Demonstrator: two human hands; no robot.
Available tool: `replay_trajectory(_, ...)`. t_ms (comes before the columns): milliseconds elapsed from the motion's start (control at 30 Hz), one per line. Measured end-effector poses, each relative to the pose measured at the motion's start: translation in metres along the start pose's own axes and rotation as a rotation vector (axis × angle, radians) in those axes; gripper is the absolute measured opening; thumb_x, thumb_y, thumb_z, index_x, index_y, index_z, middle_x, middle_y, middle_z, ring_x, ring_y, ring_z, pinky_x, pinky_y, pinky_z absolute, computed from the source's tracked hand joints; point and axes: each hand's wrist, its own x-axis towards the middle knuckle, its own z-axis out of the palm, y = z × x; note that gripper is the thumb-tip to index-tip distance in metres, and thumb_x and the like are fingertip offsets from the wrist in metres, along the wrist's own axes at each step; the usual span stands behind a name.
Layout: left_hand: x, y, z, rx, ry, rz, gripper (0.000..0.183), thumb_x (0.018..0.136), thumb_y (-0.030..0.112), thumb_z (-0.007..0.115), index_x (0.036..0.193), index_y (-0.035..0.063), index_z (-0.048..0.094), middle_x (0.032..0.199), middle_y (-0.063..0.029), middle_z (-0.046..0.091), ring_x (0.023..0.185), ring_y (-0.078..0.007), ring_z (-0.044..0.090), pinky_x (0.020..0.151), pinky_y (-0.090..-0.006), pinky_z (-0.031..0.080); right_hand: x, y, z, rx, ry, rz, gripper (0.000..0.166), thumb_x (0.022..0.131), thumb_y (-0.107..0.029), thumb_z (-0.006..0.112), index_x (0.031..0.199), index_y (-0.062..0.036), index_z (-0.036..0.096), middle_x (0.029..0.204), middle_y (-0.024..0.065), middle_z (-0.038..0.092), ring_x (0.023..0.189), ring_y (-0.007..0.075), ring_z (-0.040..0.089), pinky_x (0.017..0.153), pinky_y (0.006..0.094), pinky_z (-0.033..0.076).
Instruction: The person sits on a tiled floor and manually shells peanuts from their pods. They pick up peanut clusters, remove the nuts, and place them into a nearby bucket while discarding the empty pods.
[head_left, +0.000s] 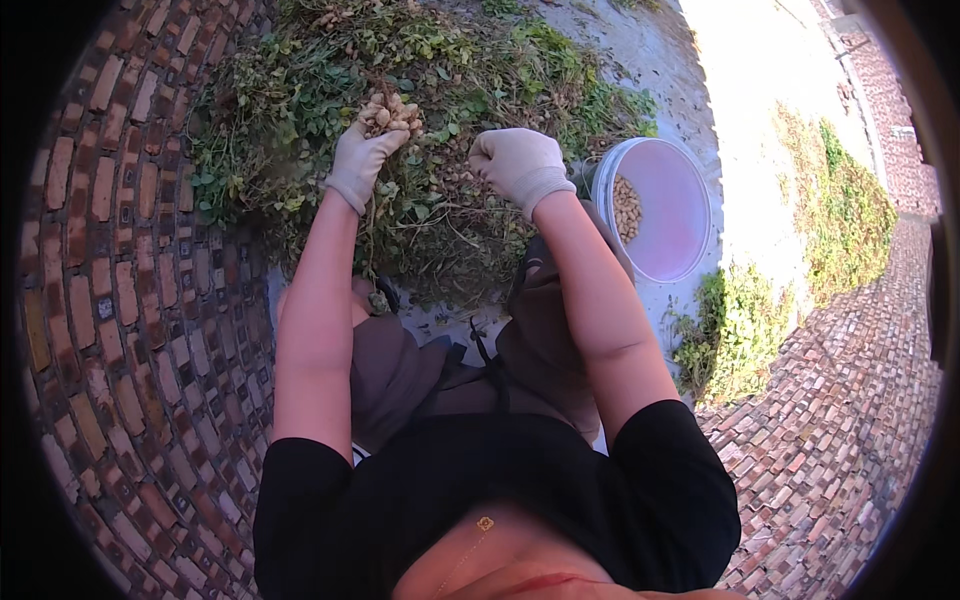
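Note:
My left hand (360, 161), in a pale knit glove, grips a cluster of peanut pods (390, 114) at the root end of a peanut plant. My right hand (521, 161), gloved alike, is held a short way to the right with its fingers curled in. Whether anything is inside those fingers is hidden. Under both hands spreads a heap of pulled peanut plants (442, 247), with leaves, stems and pods tangled together. Right of my right wrist stands a whitish plastic bucket (679, 210), tilted in this view, with loose peanuts (627, 209) inside.
A brick wall (120, 300) rises along the left side. My bent knees (536, 330) flank the near edge of the heap. On the right, more green plants (750, 330) lie on sunlit ground, beside brick paving (840, 420).

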Motion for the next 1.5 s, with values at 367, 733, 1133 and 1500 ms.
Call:
replay_trajectory(367, -0.009, -0.008, 0.018, 0.102, -0.141, -0.052, 0.050, 0.077, -0.001, 0.069, 0.122, -0.0018, 0.049, 0.112, -0.0079, 0.060, 0.100, -0.0138, 0.057, 0.088, -0.0268, 0.046, 0.014, -0.013, 0.019, 0.506, 0.305, -0.184, 0.036, 0.078, -0.037, 0.068, 0.097, -0.0063, 0.066, 0.083, 0.0095, 0.066, 0.076, 0.0272, 0.064, 0.072, 0.0349, 0.051)
replay_trajectory(733, -0.007, -0.031, 0.010, 0.838, -0.085, 0.189, 0.050, 0.076, 0.006, 0.066, 0.123, 0.0003, 0.047, 0.111, -0.0051, 0.059, 0.099, -0.0117, 0.055, 0.093, -0.0258, 0.042, 0.028, -0.038, 0.015, 0.312, 0.020, -0.087, 0.052, 0.077, -0.058, 0.056, 0.087, -0.0081, 0.066, 0.080, 0.0168, 0.065, 0.082, 0.0350, 0.062, 0.070, 0.0410, 0.048)
replay_trajectory(1133, -0.020, -0.021, 0.017, 0.836, -0.033, 0.245, 0.041, 0.079, 0.020, 0.060, 0.116, 0.0053, 0.052, 0.106, -0.0158, 0.063, 0.095, -0.0323, 0.060, 0.083, -0.0371, 0.046, 0.016, -0.041, 0.004, 0.915, -0.240, -0.094, 0.032, 0.080, -0.027, 0.066, 0.061, -0.0030, 0.059, 0.055, -0.0002, 0.055, 0.055, 0.0068, 0.052, 0.052, 0.0225, 0.043)
replay_trajectory(1500, -0.020, 0.012, 0.002, 0.877, 0.150, 0.124, 0.051, 0.076, 0.038, 0.070, 0.111, 0.0031, 0.057, 0.104, -0.0157, 0.063, 0.098, -0.0293, 0.060, 0.085, -0.0346, 0.045, 0.033, -0.022, 0.018, 1.424, 0.057, -0.014, 0.023, 0.088, -0.023, 0.060, 0.093, -0.0001, 0.058, 0.080, 0.0036, 0.061, 0.062, 0.0075, 0.052, 0.056, 0.0218, 0.043)
